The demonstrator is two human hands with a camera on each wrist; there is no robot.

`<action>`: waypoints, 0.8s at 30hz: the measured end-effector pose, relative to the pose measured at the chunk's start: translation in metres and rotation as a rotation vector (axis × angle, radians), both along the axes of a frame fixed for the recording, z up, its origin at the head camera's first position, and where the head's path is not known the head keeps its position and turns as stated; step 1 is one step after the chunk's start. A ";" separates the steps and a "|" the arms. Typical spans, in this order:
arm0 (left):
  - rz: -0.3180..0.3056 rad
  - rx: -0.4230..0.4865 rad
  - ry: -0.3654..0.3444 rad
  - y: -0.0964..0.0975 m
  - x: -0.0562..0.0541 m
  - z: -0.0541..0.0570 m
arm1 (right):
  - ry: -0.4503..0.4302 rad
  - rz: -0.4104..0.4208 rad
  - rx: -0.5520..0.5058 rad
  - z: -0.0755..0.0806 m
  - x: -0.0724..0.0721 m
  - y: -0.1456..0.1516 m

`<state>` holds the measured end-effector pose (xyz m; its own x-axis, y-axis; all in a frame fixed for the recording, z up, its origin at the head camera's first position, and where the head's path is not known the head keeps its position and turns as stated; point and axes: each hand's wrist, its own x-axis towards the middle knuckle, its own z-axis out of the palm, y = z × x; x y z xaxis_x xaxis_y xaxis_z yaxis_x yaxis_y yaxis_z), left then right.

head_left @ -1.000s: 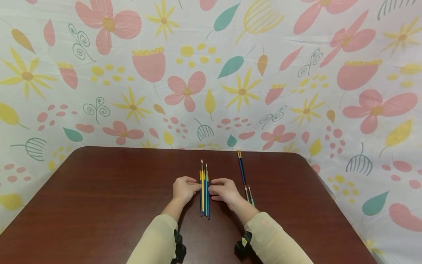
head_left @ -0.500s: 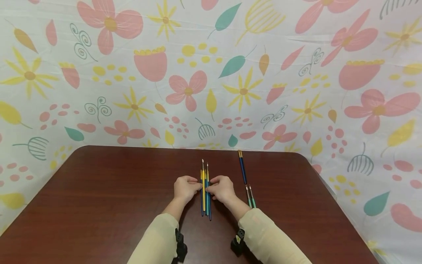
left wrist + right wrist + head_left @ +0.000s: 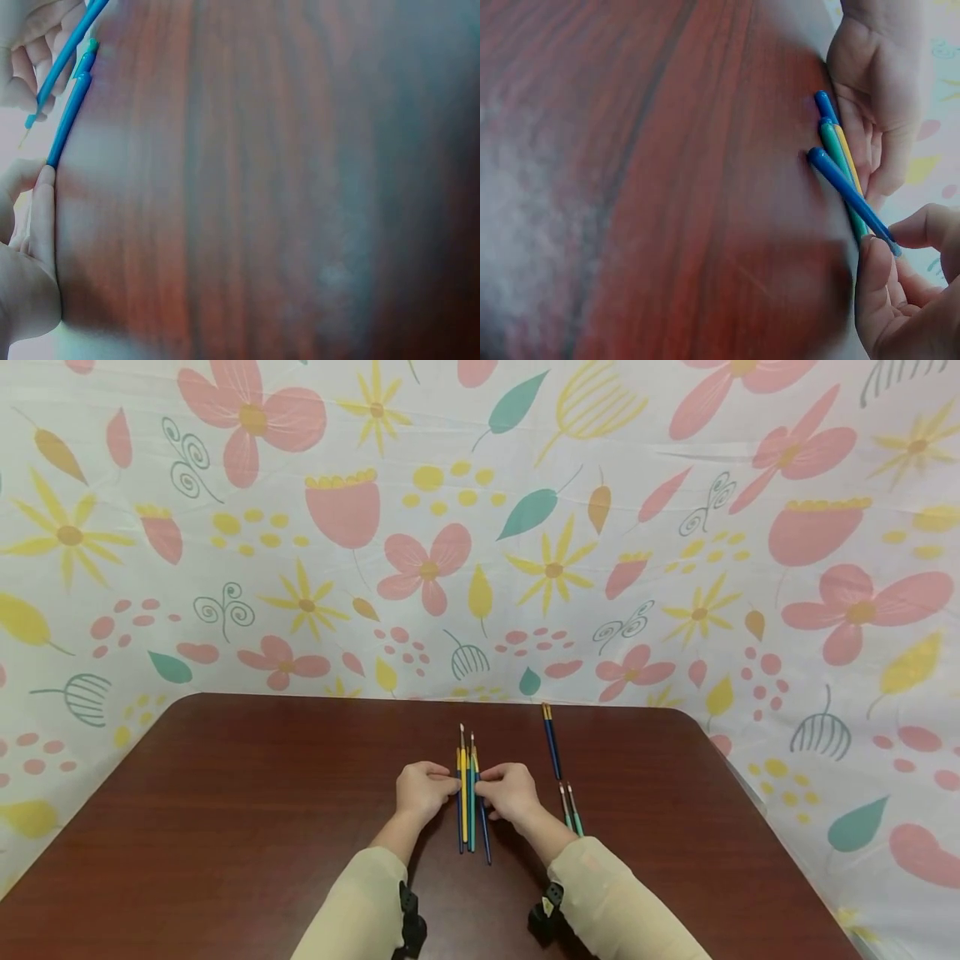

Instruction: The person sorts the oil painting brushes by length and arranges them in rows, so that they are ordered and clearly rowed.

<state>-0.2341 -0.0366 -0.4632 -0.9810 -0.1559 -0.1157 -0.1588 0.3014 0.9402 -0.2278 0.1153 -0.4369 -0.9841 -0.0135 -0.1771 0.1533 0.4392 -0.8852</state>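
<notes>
Several slim paintbrushes point(image 3: 464, 810) with blue, yellow and teal handles lie side by side on the brown table, bristles pointing away. My left hand point(image 3: 425, 792) is at the left side of this bunch, thumb and fingertips pinching the outermost blue paintbrush point(image 3: 71, 116). On the other side my right hand point(image 3: 510, 793) pinches another blue paintbrush point(image 3: 840, 180) between thumb and fingers. That brush is tilted across the others, its handle end angled out to the right. Fingers partly hide the brushes' middles.
Two dark blue paintbrushes point(image 3: 552, 743) lie together at the back right of the table point(image 3: 225, 827). Nearer, two green-handled paintbrushes point(image 3: 573, 814) lie partly behind my right forearm. A flowered cloth point(image 3: 480, 568) hangs behind the table's far edge.
The right hand has come in against the bunch, and its pinched blue brush has swung so that the handle end points further right. The left hand has hardly moved.
</notes>
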 end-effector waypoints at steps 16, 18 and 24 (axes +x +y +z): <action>-0.003 -0.001 0.007 0.001 0.000 0.000 | -0.035 0.018 -0.030 0.009 0.001 0.016; -0.004 0.000 0.006 0.001 0.000 0.000 | -0.034 0.020 -0.032 0.011 0.001 0.017; -0.009 0.000 0.006 0.000 0.001 0.002 | -0.026 0.031 -0.062 0.015 -0.001 0.025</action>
<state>-0.2331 -0.0367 -0.4613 -0.9831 -0.1470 -0.1094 -0.1500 0.3025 0.9413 -0.2288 0.1398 -0.4221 -0.9781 -0.0561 -0.2006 0.1637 0.3882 -0.9069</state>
